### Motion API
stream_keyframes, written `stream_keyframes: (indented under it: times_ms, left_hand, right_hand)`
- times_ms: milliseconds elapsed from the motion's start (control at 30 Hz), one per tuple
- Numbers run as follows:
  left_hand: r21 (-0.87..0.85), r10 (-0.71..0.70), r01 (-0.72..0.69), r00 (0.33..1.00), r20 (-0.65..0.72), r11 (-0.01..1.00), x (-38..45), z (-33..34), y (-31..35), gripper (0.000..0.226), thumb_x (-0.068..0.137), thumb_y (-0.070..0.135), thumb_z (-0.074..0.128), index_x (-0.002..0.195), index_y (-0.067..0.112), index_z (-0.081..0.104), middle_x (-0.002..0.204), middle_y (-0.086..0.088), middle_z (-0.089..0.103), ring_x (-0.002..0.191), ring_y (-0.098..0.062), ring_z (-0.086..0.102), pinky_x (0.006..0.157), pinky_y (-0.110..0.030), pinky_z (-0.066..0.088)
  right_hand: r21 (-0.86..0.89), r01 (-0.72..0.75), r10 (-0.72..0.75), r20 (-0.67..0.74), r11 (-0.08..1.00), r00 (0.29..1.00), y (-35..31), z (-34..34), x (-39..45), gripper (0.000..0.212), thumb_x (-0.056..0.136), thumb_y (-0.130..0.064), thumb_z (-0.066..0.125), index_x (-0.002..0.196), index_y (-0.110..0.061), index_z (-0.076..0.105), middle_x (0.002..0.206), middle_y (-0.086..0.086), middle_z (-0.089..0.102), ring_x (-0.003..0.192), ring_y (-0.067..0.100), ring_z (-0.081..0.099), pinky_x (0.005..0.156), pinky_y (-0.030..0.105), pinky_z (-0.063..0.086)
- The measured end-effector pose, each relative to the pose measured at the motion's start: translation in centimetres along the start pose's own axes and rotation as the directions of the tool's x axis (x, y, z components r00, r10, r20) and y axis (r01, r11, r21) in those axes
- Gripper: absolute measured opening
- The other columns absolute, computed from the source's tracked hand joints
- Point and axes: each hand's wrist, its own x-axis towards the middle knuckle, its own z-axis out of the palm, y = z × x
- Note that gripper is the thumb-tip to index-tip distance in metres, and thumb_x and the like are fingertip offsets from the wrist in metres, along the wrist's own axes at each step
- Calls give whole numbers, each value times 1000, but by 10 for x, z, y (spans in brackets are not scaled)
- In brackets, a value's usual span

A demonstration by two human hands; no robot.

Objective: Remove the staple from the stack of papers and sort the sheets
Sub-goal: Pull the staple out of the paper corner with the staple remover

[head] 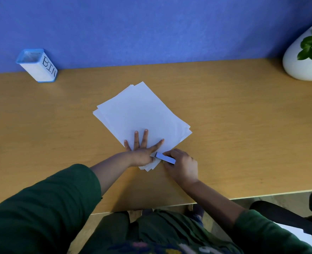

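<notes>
A stack of white sheets (140, 116) lies askew in the middle of the wooden desk (243, 134), its corners fanned slightly. My left hand (141, 150) presses flat on the stack's near corner, fingers spread. My right hand (181, 165) grips a small dark staple remover (165, 158), whose tip rests on the near corner of the stack beside my left thumb. The staple itself is too small to see.
A white, blue-rimmed container marked "BIN" (38, 66) stands at the back left against the blue wall. A white round pot with a green plant (304, 59) sits at the back right. The desk's front edge runs just below my forearms; a dark chair (289, 215) is at lower right.
</notes>
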Motion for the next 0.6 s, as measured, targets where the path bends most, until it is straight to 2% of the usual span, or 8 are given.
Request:
stream_keyframes:
  times_ms: [233, 367, 600]
  left_hand:
    - [32, 10, -10, 1000, -5, 999, 0, 1, 0, 63, 101, 40, 25, 138, 53, -24, 146, -7, -45, 130, -40, -43, 105, -69, -10]
    - [-23, 0, 0, 1000, 12, 1000, 0, 0, 0, 66, 100, 36, 29, 137, 55, -22, 145, -3, -47, 130, -37, -44, 105, -67, -12]
    - [-42, 7, -6, 1000, 22, 999, 2, 1, -3, 72, 99, 36, 35, 136, 57, -23, 144, -3, -48, 129, -36, -46, 104, -68, -13]
  right_hand:
    - [63, 12, -15, 37, 998, 999, 1, -3, -1, 16, 79, -29, 62, 93, -31, 68, 94, -13, 69, 85, 13, 64, 59, 25, 43]
    - [101, -67, 67, 11, 993, 998, 5, -7, -1, 18, 77, -28, 65, 95, -29, 68, 96, -13, 68, 82, 16, 65, 59, 23, 40]
    - [-9, -24, 25, 36, 1000, 999, 6, -7, 1, 21, 80, -27, 62, 100, -30, 69, 100, -13, 69, 88, 15, 65, 65, 25, 45]
